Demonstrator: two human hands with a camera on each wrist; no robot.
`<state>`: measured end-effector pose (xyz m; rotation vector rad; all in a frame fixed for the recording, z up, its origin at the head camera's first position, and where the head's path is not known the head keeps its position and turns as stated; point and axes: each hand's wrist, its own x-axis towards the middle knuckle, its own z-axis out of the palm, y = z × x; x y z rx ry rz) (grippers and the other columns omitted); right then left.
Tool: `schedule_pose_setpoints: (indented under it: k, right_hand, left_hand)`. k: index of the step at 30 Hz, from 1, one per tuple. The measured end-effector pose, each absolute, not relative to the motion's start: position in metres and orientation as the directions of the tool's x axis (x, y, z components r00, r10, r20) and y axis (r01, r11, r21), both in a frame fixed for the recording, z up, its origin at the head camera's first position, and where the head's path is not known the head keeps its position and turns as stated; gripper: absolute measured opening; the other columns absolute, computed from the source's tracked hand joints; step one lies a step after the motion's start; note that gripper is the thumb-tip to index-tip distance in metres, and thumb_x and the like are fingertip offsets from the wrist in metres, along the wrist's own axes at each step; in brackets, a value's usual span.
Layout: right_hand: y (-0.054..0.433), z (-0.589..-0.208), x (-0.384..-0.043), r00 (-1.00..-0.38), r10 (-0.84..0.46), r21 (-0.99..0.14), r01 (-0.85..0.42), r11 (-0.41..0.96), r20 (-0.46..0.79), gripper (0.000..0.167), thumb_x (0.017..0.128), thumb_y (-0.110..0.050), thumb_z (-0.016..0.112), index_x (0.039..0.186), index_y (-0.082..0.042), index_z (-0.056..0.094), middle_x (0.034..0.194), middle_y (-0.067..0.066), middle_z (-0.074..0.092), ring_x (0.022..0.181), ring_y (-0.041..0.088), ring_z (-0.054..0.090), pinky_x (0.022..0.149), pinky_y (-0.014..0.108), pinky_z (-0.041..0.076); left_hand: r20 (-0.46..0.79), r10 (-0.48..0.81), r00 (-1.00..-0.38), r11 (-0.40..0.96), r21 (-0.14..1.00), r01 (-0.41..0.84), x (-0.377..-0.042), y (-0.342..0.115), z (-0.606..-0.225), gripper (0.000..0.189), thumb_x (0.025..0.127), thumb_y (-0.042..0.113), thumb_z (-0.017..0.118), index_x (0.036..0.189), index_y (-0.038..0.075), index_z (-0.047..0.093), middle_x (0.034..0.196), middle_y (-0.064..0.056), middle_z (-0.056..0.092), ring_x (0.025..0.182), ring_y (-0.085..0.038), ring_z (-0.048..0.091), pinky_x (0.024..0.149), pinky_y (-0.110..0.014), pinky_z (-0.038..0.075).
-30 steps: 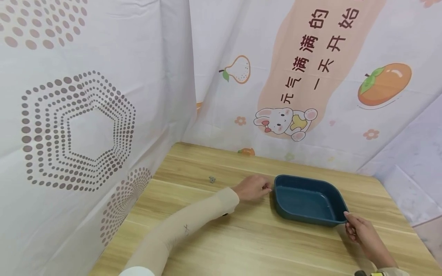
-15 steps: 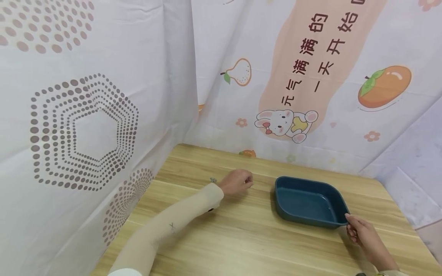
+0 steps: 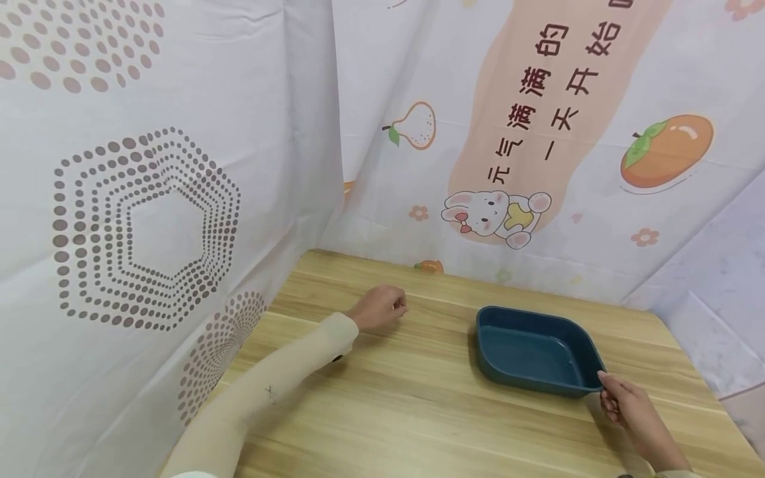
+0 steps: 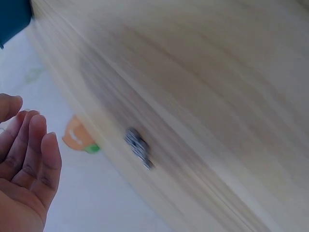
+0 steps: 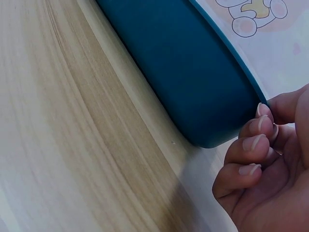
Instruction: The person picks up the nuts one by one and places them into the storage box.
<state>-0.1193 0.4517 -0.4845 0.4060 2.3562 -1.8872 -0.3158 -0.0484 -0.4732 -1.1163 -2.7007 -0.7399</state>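
Note:
A dark teal, deep plastic tray [image 3: 526, 355] with rounded corners sits on the wooden table. My right hand [image 3: 630, 405] pinches its near right corner, thumb and forefinger on the rim [image 5: 258, 94]. Well to the left of the tray is my left hand [image 3: 378, 308], low over the table and holding nothing. In the left wrist view its fingers [image 4: 36, 150] are loosely curved. A small grey, metal-looking cluster [image 4: 138, 147] lies on the wood near that hand, too blurred to tell its kind. The hand and sleeve hide it in the head view.
The wooden table [image 3: 412, 411] meets a white printed cloth [image 3: 382, 226] at the back. Another cloth with dotted hexagons [image 3: 275, 199] hangs along the left edge. A pale cloth [image 3: 729, 285] closes off the right side.
My left hand has moved left from beside the tray toward the small grey cluster, which its arm now covers in the head view. The right hand and the tray stay put.

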Motion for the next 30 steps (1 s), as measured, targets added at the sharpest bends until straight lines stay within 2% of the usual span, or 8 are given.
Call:
schedule_pose_setpoints:
  k: [10,22,30]
  right_hand:
    - [0.452,-0.485,-0.119,-0.962,0.149,-0.951,0.254,0.178,-0.229,0.042,0.111,-0.035,0.047,0.077,-0.010,0.053,0.069,-0.004,0.049,0.057,0.008,0.044,0.052,0.024,0.041]
    - [0.453,-0.484,-0.120,-0.959,0.149,-0.946,0.268,0.184,-0.242,0.042,0.111,-0.035,0.046,0.079,-0.009,0.053,0.070,-0.004,0.049,0.057,0.009,0.044,0.053,0.025,0.041]
    - [0.453,-0.485,-0.120,-0.956,0.154,-0.949,0.273,0.161,-0.249,0.042,0.111,-0.035,0.047,0.078,-0.010,0.054,0.070,-0.004,0.050,0.058,0.009,0.045,0.053,0.024,0.042]
  left_hand:
    - [0.276,0.582,-0.765,0.660,0.389,0.642,-0.318,-0.087,-0.474,0.009,0.096,0.018,0.076,0.090,0.013,0.072,0.085,0.005,0.070,0.076,-0.007,0.062,0.070,-0.025,0.053]
    - [0.221,0.521,-0.825,0.726,0.393,0.564,-0.318,-0.117,-0.481,0.010,0.094,0.018,0.077,0.088,0.012,0.072,0.084,0.005,0.069,0.074,-0.007,0.061,0.068,-0.025,0.053]
    - [0.167,0.537,-0.827,0.724,0.412,0.553,-0.317,-0.122,-0.484,0.009,0.094,0.014,0.077,0.086,0.012,0.072,0.081,0.005,0.068,0.070,-0.006,0.059,0.066,-0.025,0.052]
